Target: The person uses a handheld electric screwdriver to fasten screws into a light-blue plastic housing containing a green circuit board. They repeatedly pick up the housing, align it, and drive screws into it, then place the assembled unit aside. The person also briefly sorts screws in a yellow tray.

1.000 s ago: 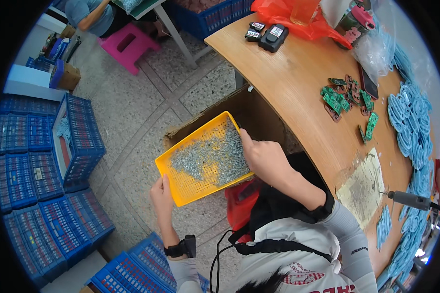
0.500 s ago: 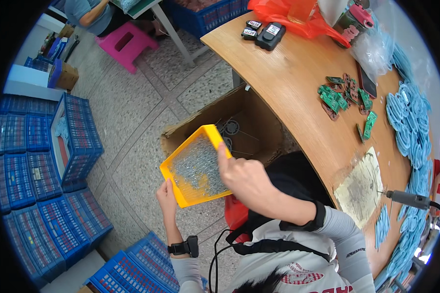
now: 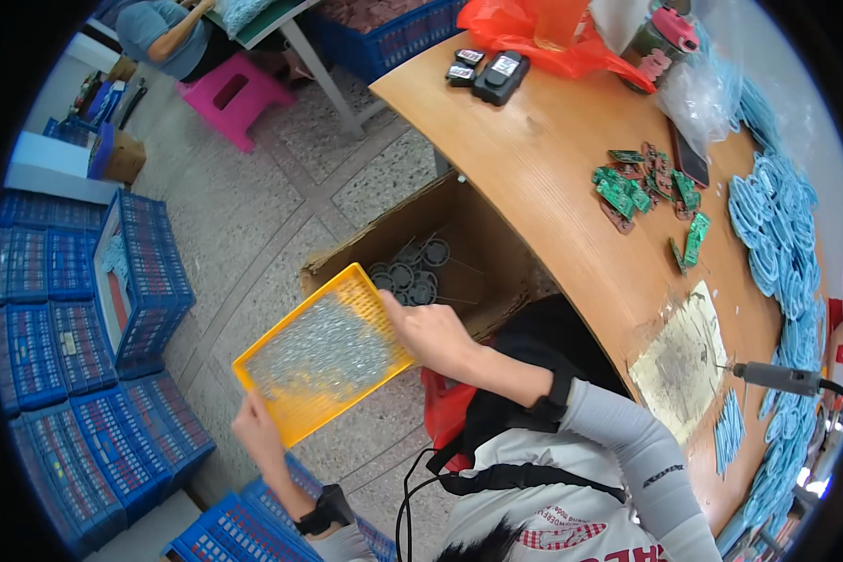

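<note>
A yellow plastic tray (image 3: 354, 278) with a slatted bottom is held up between my two hands, tilted toward me. Many small silvery metal pieces (image 3: 323, 347) are spread over its bottom; they are too small to name. My left hand (image 3: 258, 431) grips the tray's near left corner, thumb along the rim. At the right end, my right hand (image 3: 431, 332) is closed on the other rim. Behind the tray a cardboard box (image 3: 482, 220) stands on the floor, with several round grey parts (image 3: 412, 272) inside, partly hidden by the tray.
To my right, a wooden table (image 3: 534, 150) carries green circuit boards (image 3: 623, 192), blue cable bundles (image 3: 768, 225), a soldering iron (image 3: 777, 377) and a stained pad (image 3: 679, 361). Stacked blue crates (image 3: 112, 450) line the left. A person sits on a pink stool (image 3: 239, 98) at the far left.
The tray has moved left and nearer to me, turning to lie more level, with both hands on it. More round grey parts in the box have come into sight.
</note>
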Tool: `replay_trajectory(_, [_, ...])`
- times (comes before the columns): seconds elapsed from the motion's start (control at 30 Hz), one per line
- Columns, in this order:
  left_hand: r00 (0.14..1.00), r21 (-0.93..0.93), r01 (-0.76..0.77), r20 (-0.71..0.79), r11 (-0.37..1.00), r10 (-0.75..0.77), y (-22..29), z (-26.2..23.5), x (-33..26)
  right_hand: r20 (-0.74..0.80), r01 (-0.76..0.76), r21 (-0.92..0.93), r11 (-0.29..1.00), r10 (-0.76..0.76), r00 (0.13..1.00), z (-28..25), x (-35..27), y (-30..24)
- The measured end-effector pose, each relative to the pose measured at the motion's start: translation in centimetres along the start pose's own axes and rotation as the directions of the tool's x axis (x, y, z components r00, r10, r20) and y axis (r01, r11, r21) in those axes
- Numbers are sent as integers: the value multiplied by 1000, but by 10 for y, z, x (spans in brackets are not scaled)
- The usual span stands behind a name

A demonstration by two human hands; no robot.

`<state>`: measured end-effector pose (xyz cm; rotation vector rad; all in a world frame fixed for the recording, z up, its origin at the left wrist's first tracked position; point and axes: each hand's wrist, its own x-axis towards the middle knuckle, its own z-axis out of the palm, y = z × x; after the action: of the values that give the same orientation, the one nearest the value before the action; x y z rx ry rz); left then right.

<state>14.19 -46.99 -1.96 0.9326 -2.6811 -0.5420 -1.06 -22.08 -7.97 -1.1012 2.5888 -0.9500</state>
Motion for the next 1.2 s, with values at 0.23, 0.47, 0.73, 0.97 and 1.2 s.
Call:
replay_trajectory(0.23, [982, 155, -161, -68, 975, 173, 68, 0, -3, -149, -173, 75, 982, 183, 972, -33, -20, 35])
replay_trajectory(0.47, [999, 80, -35, -34, 996, 38, 18, -20, 6, -112, -62, 25, 998, 65, 992, -22, -5, 0])
replay_trajectory(0.73, [997, -41, -49, 56, 998, 51, 19, 50, -10, -23, -198, -183, 963, 197, 980, -51, -18, 20])
replay_trajectory(0.97, [995, 48, 61, 80, 997, -65, -24, 7, -30, 41, -105, -90, 990, 109, 993, 2, -29, -9])
replay_trajectory(1.2, [999, 13, -3, -37, 1000, 4, 17, 17, -20, -43, -106, -96, 990, 102, 994, -16, -14, 15])
